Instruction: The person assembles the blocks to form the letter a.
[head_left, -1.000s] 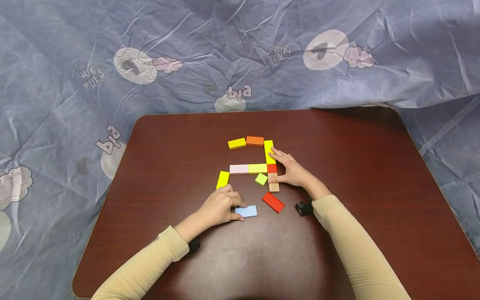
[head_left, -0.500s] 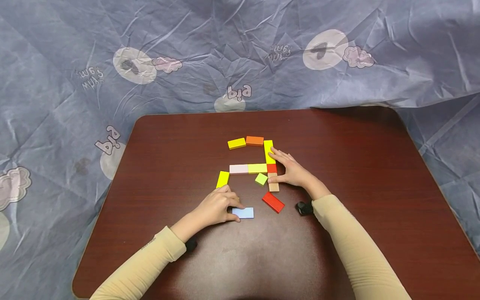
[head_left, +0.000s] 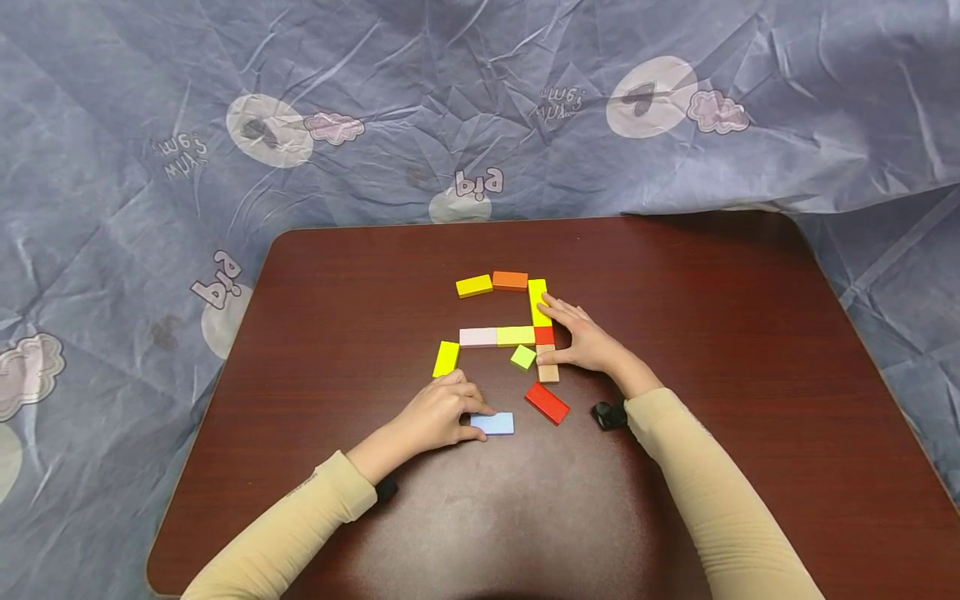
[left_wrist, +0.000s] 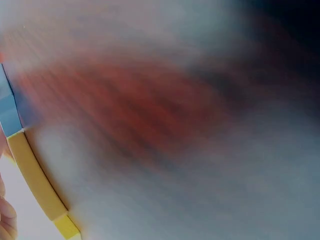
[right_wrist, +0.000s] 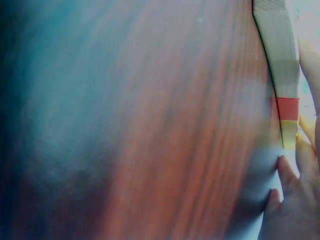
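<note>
My left hand (head_left: 438, 414) pinches a light blue block (head_left: 495, 423) between thumb and index finger, low over the table. Just past its knuckles lies a yellow block (head_left: 446, 359). An orange-yellow block (left_wrist: 37, 175) shows beside the blue one in the left wrist view; from the head that hand covers it. My right hand (head_left: 588, 340), fingers extended, rests against a column made of a yellow block (head_left: 537, 296), a small red block (head_left: 543, 336) and a plain wooden block (head_left: 548, 372). Its thumb touches the wooden block and its fingertips touch the yellow one.
A pink block (head_left: 477, 337) and a pale yellow block (head_left: 515, 336) form a row meeting the column. Behind lie an orange block (head_left: 510, 281) and another yellow block (head_left: 474, 286). A lime cube (head_left: 522, 357) and a loose red block (head_left: 547, 403) lie nearer on the brown table (head_left: 337, 333).
The left hand shifted the blue block slightly left, then back right to about where it was. The right hand and the other visible blocks stayed put.
</note>
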